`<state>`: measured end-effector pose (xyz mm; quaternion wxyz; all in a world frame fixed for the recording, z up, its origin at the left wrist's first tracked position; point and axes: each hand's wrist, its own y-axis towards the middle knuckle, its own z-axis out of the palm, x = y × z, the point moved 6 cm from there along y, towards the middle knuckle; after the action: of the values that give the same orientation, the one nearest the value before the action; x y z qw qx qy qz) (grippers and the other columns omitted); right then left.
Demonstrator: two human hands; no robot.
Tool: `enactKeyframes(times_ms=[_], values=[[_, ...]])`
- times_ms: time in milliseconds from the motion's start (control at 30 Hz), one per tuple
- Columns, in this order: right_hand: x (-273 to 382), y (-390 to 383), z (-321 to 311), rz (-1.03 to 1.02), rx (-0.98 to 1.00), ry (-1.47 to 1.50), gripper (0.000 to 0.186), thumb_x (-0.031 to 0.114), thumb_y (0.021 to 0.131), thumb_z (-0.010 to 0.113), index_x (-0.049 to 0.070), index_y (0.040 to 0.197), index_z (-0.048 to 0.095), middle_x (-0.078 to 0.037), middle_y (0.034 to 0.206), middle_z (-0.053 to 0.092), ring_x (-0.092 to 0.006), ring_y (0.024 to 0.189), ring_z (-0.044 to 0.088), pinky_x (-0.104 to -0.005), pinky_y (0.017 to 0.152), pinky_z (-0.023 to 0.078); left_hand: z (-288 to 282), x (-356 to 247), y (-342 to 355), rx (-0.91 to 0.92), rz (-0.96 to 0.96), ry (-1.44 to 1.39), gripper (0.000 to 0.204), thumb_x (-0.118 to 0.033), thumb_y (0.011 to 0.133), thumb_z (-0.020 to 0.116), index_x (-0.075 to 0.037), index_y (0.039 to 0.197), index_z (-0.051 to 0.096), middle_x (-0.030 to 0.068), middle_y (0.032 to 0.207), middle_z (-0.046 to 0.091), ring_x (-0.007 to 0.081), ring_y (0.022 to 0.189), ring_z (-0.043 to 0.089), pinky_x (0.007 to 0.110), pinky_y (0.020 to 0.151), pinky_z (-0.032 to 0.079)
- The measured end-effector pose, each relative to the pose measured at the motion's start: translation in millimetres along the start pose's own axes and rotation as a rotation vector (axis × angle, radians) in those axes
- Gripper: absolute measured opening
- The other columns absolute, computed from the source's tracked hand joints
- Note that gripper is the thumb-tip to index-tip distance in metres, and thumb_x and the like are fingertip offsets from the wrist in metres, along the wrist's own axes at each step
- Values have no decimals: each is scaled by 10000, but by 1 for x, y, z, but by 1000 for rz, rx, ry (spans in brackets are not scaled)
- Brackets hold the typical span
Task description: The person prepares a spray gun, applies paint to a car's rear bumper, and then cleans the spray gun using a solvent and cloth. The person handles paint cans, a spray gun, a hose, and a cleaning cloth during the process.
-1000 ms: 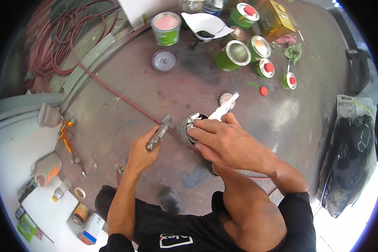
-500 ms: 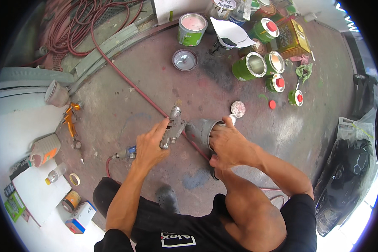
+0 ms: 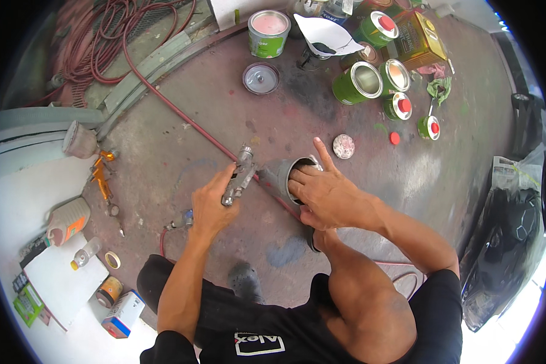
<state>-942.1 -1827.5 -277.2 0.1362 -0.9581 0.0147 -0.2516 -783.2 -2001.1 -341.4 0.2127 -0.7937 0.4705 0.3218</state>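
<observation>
In my left hand [image 3: 211, 203] is a metal spray gun [image 3: 241, 176], its body gripped with the fingers wrapped round it. The gun's grey cup [image 3: 278, 177] lies on its side, mouth toward the right. My right hand [image 3: 329, 197] reaches into that mouth, and several fingertips are hidden inside. One finger stretches out past the rim, and the thumb is on the near side. A bit of white material [image 3: 315, 162] shows at the rim beside the fingers; I cannot make out what it is. Just beyond lies a round, pink-stained lid [image 3: 344, 147] on the floor.
Paint cans [image 3: 358, 83] and a white paper funnel [image 3: 329, 36] stand at the far side. A red hose [image 3: 188, 121] crosses the floor. At left are an orange spray gun [image 3: 103, 179], a plastic jug [image 3: 68, 219] and a tape roll [image 3: 112, 260]. A plastic-wrapped black part [image 3: 503, 255] lies right.
The spray gun and both hands have shifted slightly left. One finger of my right hand has lifted off the rim and straightened. The white material now shows less. The view has tilted a little.
</observation>
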Motion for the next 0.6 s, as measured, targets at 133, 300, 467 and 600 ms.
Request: enactKeyframes(times_ms=[133,300,467,600], values=[[-9,-16,-7,206,-64,495,498,193,924,768,48,1385,649,-90,1212,727,-300,1198,679,-672,1292,244,-2,16,-4,-61,13,79,611,-29,808,716,-72,1416,673,171,1233,776,414,985,767,464,807,610],[3,-1,10,532,-497,1237,432,220,1097,666,-4,1461,604,-208,1417,666,-292,1210,696,-371,1016,537,5,15,2,-34,-126,100,575,-54,843,727,-59,1416,677,192,1243,769,438,1056,746,475,876,600],[3,-12,-9,146,-530,540,523,112,952,761,26,1452,636,-196,1420,640,-365,1237,665,-429,994,564,18,30,2,121,-316,-178,562,-37,867,691,-23,1428,672,218,1223,768,400,1101,754,447,935,571],[-9,-30,-23,-255,-400,169,598,48,813,774,38,1404,685,-174,1450,634,-373,1265,657,-473,1007,571,13,38,-4,200,-363,-335,550,-27,881,647,-14,1430,683,162,1073,780,221,907,727,368,829,547]])
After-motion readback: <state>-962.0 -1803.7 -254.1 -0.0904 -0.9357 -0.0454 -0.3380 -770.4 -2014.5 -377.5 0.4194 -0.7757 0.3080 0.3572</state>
